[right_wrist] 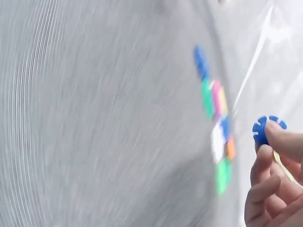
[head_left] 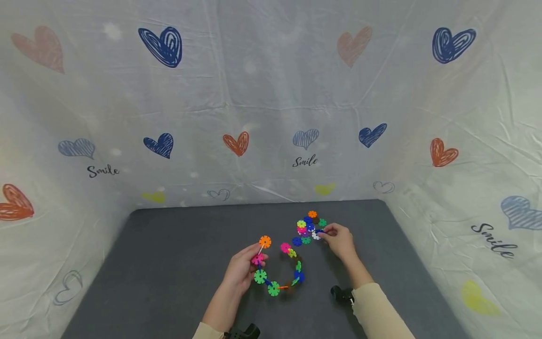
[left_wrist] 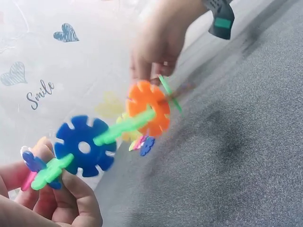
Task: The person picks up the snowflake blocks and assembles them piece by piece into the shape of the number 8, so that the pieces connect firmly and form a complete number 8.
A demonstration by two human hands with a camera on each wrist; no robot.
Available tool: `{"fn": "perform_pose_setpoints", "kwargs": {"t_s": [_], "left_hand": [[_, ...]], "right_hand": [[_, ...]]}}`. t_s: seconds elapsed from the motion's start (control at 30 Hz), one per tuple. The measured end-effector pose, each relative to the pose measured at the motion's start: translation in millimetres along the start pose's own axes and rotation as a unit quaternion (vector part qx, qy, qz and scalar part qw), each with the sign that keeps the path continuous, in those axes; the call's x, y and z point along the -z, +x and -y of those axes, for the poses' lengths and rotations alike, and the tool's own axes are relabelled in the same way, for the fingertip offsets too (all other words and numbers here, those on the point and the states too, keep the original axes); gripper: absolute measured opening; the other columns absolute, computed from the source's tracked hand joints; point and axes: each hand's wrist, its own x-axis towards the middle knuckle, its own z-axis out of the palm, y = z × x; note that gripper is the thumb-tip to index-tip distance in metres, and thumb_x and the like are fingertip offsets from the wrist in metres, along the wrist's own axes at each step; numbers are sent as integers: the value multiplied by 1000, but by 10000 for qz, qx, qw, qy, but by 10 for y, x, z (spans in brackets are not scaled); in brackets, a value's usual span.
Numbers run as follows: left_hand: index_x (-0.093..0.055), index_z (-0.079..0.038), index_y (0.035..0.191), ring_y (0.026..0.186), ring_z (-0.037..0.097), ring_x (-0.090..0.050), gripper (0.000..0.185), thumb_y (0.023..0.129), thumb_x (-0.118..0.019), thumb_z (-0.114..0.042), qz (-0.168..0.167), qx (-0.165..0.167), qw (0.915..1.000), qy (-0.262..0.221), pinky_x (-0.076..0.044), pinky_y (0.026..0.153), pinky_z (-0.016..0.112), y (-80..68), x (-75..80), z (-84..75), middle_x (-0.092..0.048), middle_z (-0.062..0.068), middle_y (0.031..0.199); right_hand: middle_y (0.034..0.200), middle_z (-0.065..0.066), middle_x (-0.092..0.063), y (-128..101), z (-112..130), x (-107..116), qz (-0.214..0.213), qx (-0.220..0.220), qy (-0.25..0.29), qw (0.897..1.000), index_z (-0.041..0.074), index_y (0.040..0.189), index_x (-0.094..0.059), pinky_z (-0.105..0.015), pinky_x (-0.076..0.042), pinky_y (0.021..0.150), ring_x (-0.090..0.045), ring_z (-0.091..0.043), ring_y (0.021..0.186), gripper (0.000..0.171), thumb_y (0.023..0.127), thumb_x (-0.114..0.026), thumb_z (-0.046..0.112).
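Note:
In the head view my left hand [head_left: 240, 269] pinches a chain of slotted plastic discs [head_left: 273, 288] near its pink disc. The chain curves through green, blue, brown and yellow discs to another pink one. An orange disc [head_left: 265, 242] stands at the end above the left fingers. The left wrist view shows a large blue disc [left_wrist: 71, 142] of the chain beside those fingers. My right hand [head_left: 340, 242] is over the right edge of a pile of loose discs [head_left: 306, 240]. Between its thumb and fingers it pinches a blue disc [right_wrist: 260, 131], clearest in the right wrist view.
The loose discs lie on a dark grey table [head_left: 178, 268], toward its far right. Behind and beside the table hangs a pale curtain [head_left: 262, 84] printed with hearts. A black wrist device [head_left: 340, 294] sits at the right sleeve.

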Motion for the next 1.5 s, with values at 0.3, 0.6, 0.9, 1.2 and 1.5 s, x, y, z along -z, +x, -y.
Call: {"fn": "perform_pose_setpoints", "kwargs": {"t_s": [0.3, 0.6, 0.9, 1.2, 1.5], "left_hand": [[-52, 3, 143, 64, 6, -64, 53, 101, -63, -28, 48, -84, 9999, -54, -56, 71, 23, 19, -29, -39, -76, 6, 88], [-54, 3, 140, 62, 5, -64, 54, 101, -63, -33, 147, -119, 9997, 145, -57, 70, 26, -3, -60, -47, -75, 1, 82], [-56, 4, 139, 61, 5, -61, 55, 101, -62, -35, 207, -186, 9991, 335, -57, 71, 28, -37, -75, -39, -76, 2, 84], [-67, 2, 126, 63, 12, -66, 46, 99, -67, -35, -247, -360, 9962, 750, -57, 69, 27, -66, -106, -36, -77, 10, 87], [-60, 6, 134, 59, 6, -64, 48, 102, -62, -29, 214, -165, 9966, 773, -56, 65, 24, -99, -97, -38, -74, 3, 76]], "right_hand": [[87, -5, -74, -365, 511, -144, 579, 876, 867, 9907, 13, 92, -73, -26, -52, 62, -69, -31, 79, 13, 86, -81, 21], [78, 7, -73, -594, 744, -370, 507, 1798, 697, 9799, 19, 84, -74, -24, -55, 62, -67, -7, 69, 10, 83, -84, 19], [75, 3, -74, -644, 807, -464, 495, 2045, 502, 9763, 16, 85, -75, -21, -54, 56, -66, -6, 60, 9, 83, -84, 16], [77, 3, -76, -659, 820, -473, -72, 3006, -106, 9537, 17, 83, -78, -17, -49, 53, -60, 2, 57, 7, 81, -85, 15], [80, 4, -76, -608, 756, -439, 443, 3146, 320, 9476, 13, 84, -79, -20, -55, 61, -64, -2, 63, 5, 83, -82, 17]]}}
